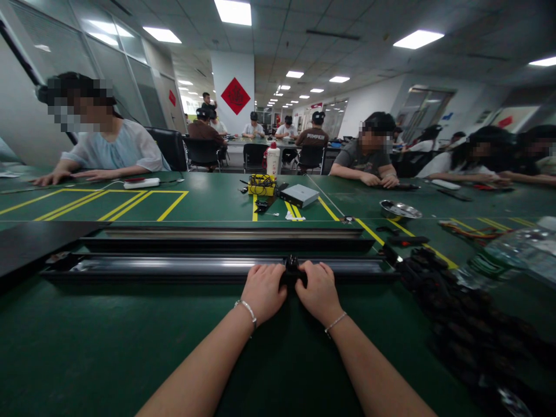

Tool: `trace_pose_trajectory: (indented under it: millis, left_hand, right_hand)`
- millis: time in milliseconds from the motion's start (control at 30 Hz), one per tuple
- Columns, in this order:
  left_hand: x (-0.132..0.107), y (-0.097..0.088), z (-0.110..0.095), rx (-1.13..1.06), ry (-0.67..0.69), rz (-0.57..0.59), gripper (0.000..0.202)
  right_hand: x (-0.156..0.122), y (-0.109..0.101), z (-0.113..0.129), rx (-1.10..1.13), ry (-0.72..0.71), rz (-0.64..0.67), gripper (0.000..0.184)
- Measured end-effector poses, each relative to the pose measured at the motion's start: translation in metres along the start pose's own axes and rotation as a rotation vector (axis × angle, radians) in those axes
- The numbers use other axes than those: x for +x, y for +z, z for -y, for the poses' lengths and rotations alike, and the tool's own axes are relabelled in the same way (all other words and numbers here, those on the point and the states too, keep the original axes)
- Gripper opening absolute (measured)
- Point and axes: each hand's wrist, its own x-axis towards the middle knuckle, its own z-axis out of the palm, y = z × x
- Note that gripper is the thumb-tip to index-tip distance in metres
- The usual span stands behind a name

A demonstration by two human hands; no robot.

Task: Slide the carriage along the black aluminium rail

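Note:
A long black rail (174,265) with a shiny inner channel lies across the green table in front of me. Near its middle a small black fitting (292,264) sits on the channel. My left hand (264,291) is closed at the fitting's left side, its fingers curled over the rail. From the right, my right hand (319,291) grips in the same way, thumb close to the fitting. The fingertips and the fitting's underside are hidden. Just behind lies a second black rail (234,236), parallel to the first.
At right, a heap of black parts (460,313) lies beside a clear plastic bottle (490,260). Further back are a metal bowl (400,209), a grey box (299,196) and a yellow box (262,186) with cables. A black panel (39,246) is at left. People sit across the table.

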Motion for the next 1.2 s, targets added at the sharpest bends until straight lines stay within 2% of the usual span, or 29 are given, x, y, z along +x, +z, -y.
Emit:
trace_pose_trajectory:
  millis: [967,1200]
  left_hand:
    - [0.0004,0.0002,0.0010,-0.014,0.005,0.004,0.027]
    - [0.0006,0.0009,0.0012,-0.008,0.013,0.007,0.032]
  right_hand:
    - [0.0012,-0.0009,-0.0008,-0.025,0.019,-0.057,0.014]
    - [0.0014,-0.0013,-0.0003,-0.043,0.070,-0.079,0.013]
